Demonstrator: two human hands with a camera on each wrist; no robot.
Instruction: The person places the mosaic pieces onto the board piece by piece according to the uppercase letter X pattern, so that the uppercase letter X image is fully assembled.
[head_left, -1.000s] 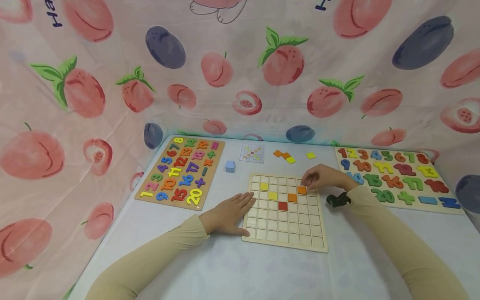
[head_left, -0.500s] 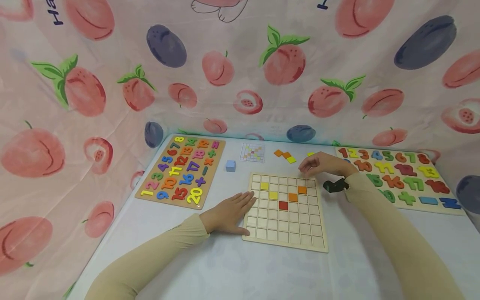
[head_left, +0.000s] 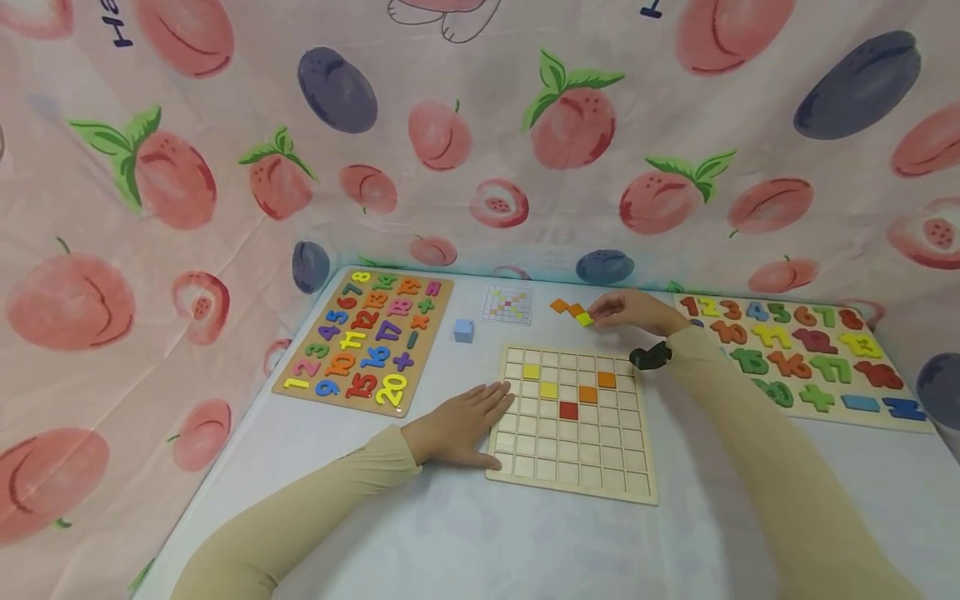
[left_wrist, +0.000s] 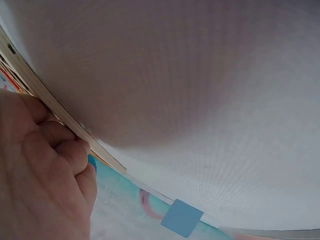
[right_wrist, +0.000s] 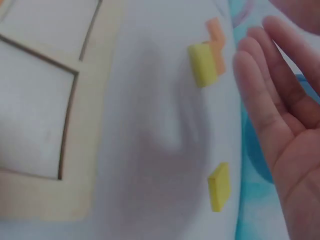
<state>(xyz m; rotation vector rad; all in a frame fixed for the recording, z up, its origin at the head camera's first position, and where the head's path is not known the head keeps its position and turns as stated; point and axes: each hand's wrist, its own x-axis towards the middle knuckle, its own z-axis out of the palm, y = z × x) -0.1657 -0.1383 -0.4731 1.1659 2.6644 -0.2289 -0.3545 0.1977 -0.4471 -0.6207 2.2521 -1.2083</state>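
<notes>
A wooden grid board (head_left: 600, 458) lies on the table, with two yellow tiles, two orange tiles and a red tile (head_left: 568, 411) set in its squares. My left hand (head_left: 457, 425) rests on its left edge, fingers stretched out. Beyond the far edge, my right hand (head_left: 633, 312) is over the table, its fingertips right by a yellow tile (head_left: 584, 319) that lies against two orange tiles (head_left: 559, 306). In the right wrist view its fingers (right_wrist: 260, 95) are extended and hold nothing. Another yellow tile (right_wrist: 219, 186) shows there; the hand hides it from the head view.
A number board (head_left: 367, 346) lies at the left and a second number board (head_left: 817, 362) at the right. A blue cube (head_left: 463, 331) and a printed pattern card (head_left: 507, 305) are behind the grid board. A fruit-patterned cloth (head_left: 450, 217) hangs behind the table.
My right hand has moved from the orange tile at the board's far right, away and leftward to the loose tiles. My left hand has stayed on the board's edge.
</notes>
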